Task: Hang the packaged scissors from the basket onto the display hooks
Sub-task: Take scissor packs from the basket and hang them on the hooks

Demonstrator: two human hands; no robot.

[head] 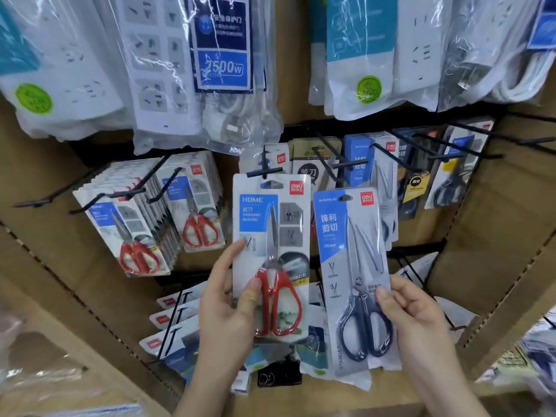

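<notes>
We gripped the red-handled scissors pack (270,254) in the left hand (228,302), thumb across its front. Its top edge sat at the tip of the central display hook (264,173); whether its slot was threaded, we could not tell. Below and right of that hook, the right hand (418,320) pinched the blue-handled scissors pack (353,272). Left of the hook hung stocked red-handled packs (135,236). Above it, clear bags (207,121) held white power strips (153,70).
</notes>
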